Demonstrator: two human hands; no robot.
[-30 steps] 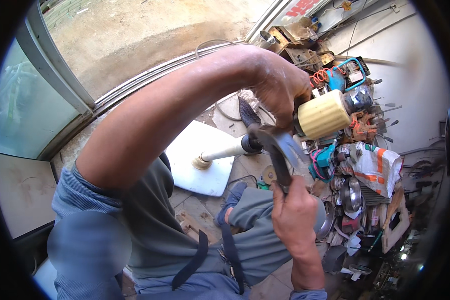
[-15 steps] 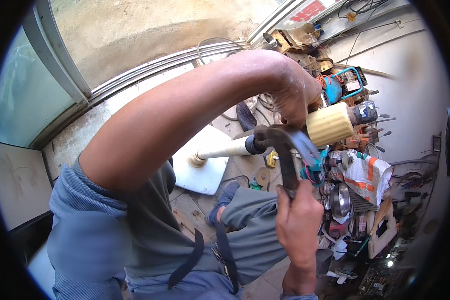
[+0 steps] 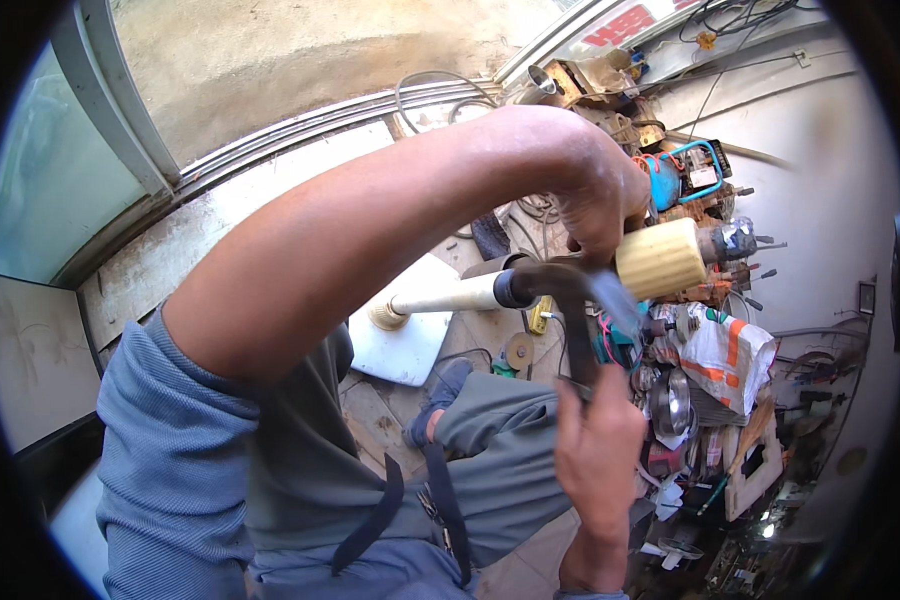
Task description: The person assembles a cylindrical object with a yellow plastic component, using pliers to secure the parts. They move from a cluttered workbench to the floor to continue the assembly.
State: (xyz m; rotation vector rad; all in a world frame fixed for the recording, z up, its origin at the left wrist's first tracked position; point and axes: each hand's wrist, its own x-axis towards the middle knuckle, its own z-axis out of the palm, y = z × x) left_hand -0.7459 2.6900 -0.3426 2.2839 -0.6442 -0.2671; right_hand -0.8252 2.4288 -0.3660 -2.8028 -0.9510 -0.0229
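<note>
My right hand (image 3: 602,450) is closed round the lower end of a hammer (image 3: 574,340) with a dark handle. Its bright metal head is smeared by motion, close to a pale yellow ribbed cylinder (image 3: 660,260). A dark, taped-looking end piece (image 3: 735,242) sits at that cylinder's far right. My left arm reaches across from the left, and my left hand (image 3: 608,212) is bent down beside the cylinder with curled fingers; what they grip is hidden. Left of the hammer runs a white pole (image 3: 448,297) with a black collar (image 3: 513,288), rising from a white base (image 3: 400,350).
Past the cylinder stands a blue-framed machine (image 3: 685,175) among rusty parts. To the right lie a white and orange sack (image 3: 725,355), a round metal part (image 3: 670,400) and more clutter. A grinding disc (image 3: 519,351) is on the tiled floor near my foot. A glass door (image 3: 65,180) stands at left.
The hammer and my right hand have shifted slightly, the head still blurred near the cylinder. My left hand stays beside the cylinder. The whole view has tilted a little.
</note>
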